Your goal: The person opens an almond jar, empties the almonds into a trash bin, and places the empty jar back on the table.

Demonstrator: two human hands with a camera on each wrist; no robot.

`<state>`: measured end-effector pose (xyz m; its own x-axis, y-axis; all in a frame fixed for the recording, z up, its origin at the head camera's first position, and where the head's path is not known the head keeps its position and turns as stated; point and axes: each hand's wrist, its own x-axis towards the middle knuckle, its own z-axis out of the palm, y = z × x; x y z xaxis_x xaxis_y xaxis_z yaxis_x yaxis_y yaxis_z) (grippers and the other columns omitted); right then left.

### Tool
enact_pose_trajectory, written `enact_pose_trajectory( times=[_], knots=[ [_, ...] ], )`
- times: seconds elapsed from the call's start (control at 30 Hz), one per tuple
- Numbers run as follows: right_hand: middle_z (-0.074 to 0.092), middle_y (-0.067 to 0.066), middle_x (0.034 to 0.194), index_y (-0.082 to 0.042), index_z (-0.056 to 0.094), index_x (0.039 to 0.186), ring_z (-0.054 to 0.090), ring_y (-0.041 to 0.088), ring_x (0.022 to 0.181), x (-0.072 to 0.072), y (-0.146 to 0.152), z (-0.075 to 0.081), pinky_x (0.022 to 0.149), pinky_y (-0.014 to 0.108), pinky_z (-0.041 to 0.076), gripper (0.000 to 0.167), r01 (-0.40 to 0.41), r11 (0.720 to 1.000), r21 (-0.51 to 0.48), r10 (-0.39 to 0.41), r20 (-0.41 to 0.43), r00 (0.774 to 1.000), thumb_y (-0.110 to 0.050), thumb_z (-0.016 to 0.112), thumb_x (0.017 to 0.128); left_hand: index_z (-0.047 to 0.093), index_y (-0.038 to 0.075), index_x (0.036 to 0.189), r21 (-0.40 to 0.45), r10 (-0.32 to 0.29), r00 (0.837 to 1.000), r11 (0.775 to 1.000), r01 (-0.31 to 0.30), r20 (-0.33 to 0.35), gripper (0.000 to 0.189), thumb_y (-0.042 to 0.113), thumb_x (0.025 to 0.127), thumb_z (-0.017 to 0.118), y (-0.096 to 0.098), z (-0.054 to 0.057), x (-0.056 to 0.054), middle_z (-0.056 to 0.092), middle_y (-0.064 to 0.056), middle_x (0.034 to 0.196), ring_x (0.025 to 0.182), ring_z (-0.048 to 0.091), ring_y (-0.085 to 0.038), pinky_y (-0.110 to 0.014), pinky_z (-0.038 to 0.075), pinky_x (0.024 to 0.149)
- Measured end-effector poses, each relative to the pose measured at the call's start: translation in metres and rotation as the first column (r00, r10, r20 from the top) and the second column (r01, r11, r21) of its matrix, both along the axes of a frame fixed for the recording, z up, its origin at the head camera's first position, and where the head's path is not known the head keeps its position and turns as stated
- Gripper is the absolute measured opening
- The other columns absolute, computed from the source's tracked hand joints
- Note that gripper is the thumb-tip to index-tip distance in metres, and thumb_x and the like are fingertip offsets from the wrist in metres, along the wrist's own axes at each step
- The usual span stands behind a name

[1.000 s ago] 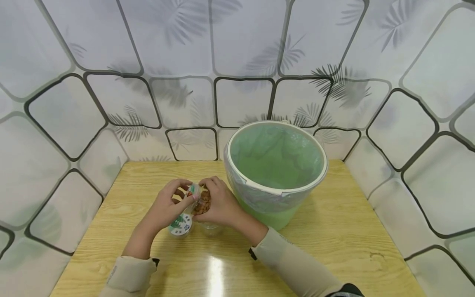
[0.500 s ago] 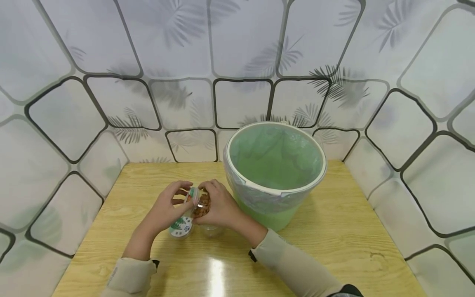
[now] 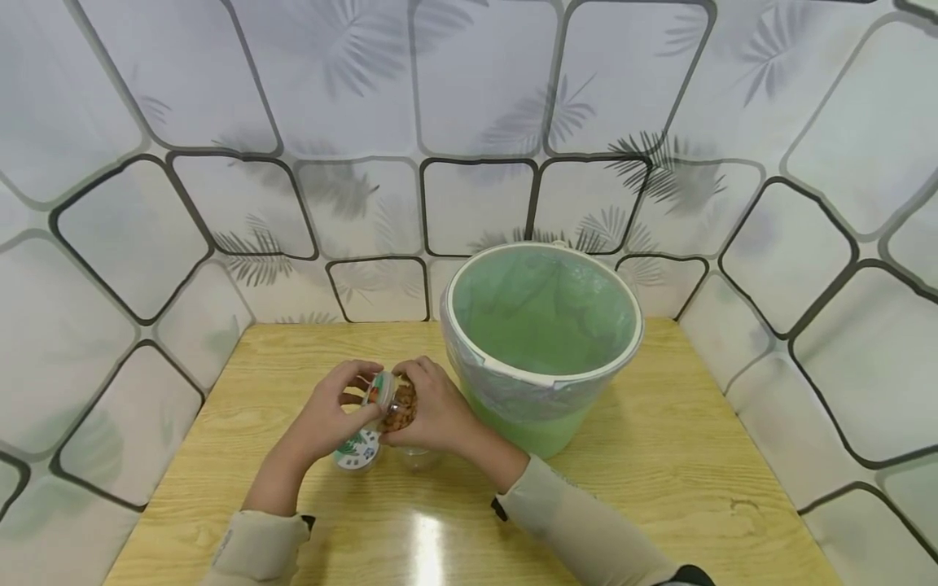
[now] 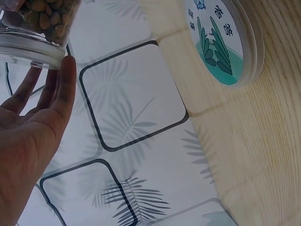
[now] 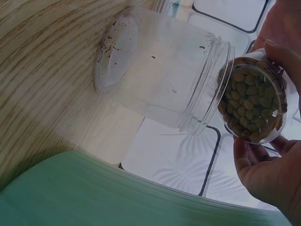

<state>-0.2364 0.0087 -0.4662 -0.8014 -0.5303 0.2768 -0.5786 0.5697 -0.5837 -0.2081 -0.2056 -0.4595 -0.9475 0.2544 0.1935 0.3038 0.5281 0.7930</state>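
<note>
A clear jar of almonds point(image 3: 399, 405) is held tilted above the table between my two hands. My left hand point(image 3: 327, 419) grips its lid end, thumb and fingers around the pale lid rim point(image 4: 35, 54). The jar's body is in the grip of my right hand point(image 3: 438, 408), which hides part of it. Under my hands stands an open clear jar point(image 5: 160, 70) with a few brown crumbs at its bottom. Beside that, below my left hand, is a round container with a white and green lid point(image 4: 218, 42).
A large green bucket point(image 3: 531, 423), lined with a thin plastic bag under a white rim, stands to the right, close to my right forearm. The wooden table point(image 3: 674, 488) meets patterned cloth walls point(image 3: 381, 203) at its back and sides.
The almond jar has turned slightly in my hands, and more of its lid rim shows. Both hands keep nearly the same place, and the things on the table have not moved.
</note>
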Motion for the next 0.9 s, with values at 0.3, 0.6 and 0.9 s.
enact_pose_trajectory(
  times=[0.3, 0.6, 0.9],
  knots=[
    [0.058, 0.003, 0.125, -0.016, 0.057, 0.137, 0.057, 0.015, 0.107, 0.0012, 0.0003, -0.0023, 0.093, 0.032, 0.057, 0.086, -0.006, 1.0, -0.022, 0.005, -0.032, 0.999, -0.042, 0.102, 0.068, 0.061, 0.014, 0.14, -0.019, 0.059, 0.998, 0.998, -0.058, 0.028, 0.042, 0.029, 0.102, 0.072, 0.0003, 0.0001, 0.0016, 0.063, -0.011, 0.123, 0.108, 0.064, -0.026, -0.047, 0.059, 0.091],
    [0.059, 0.005, 0.126, -0.015, 0.058, 0.138, 0.057, 0.015, 0.108, 0.0022, 0.0018, -0.0019, 0.094, 0.032, 0.056, 0.086, -0.045, 0.998, -0.034, 0.043, -0.046, 0.998, -0.04, 0.102, 0.068, 0.066, 0.015, 0.132, -0.049, 0.077, 0.997, 0.996, -0.076, 0.023, 0.037, 0.038, 0.103, 0.071, -0.0009, 0.0007, 0.0003, 0.065, -0.008, 0.108, 0.094, 0.064, -0.02, -0.036, 0.058, 0.077],
    [0.059, 0.005, 0.127, -0.015, 0.057, 0.139, 0.057, 0.014, 0.108, 0.0032, 0.0018, 0.0003, 0.093, 0.031, 0.056, 0.087, -0.062, 0.998, -0.027, 0.06, -0.067, 0.996, -0.043, 0.101, 0.069, 0.07, 0.015, 0.123, -0.066, 0.084, 0.996, 0.994, -0.082, 0.039, 0.033, 0.043, 0.105, 0.067, -0.0016, 0.0029, 0.0006, 0.067, -0.006, 0.102, 0.089, 0.064, -0.019, -0.035, 0.055, 0.072]
  ],
)
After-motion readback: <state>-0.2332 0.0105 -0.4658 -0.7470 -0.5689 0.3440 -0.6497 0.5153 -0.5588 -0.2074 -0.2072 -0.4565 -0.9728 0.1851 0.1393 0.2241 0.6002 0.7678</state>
